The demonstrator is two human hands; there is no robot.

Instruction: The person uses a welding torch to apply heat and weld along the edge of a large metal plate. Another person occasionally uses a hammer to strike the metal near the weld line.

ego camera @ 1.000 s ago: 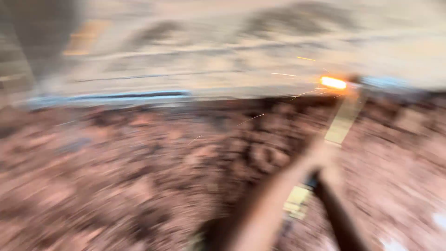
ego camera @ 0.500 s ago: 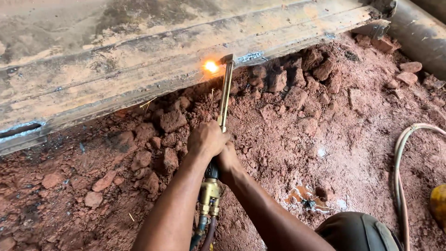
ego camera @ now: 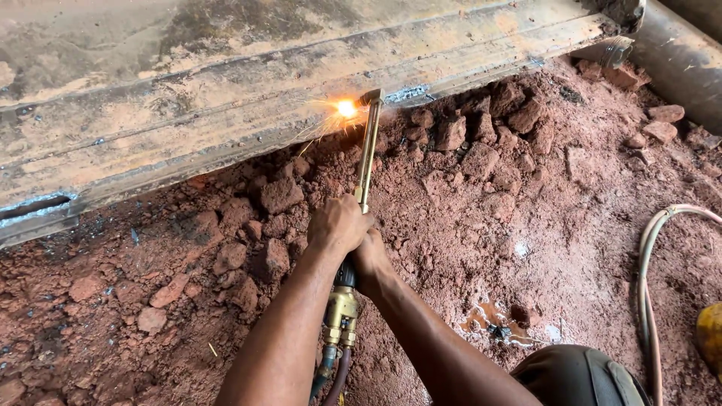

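Both hands hold a brass cutting torch (ego camera: 366, 158): the left hand (ego camera: 338, 224) clamped over its tube, the right hand (ego camera: 370, 259) wrapped just behind. Its tip throws sparks against the muddy steel beam (ego camera: 226, 98), above red rubble (ego camera: 481, 173), with hoses (ego camera: 648, 263) lying well apart.

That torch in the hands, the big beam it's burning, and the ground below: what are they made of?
The torch looks like brass: a yellow, shiny tube and valve body. The beam looks like steel, dull and coated with dried mud; it sparks where the flame meets it. The ground is red, crumbly earth in clods, likely clay soil. Both the left hand and the right hand grip the torch.
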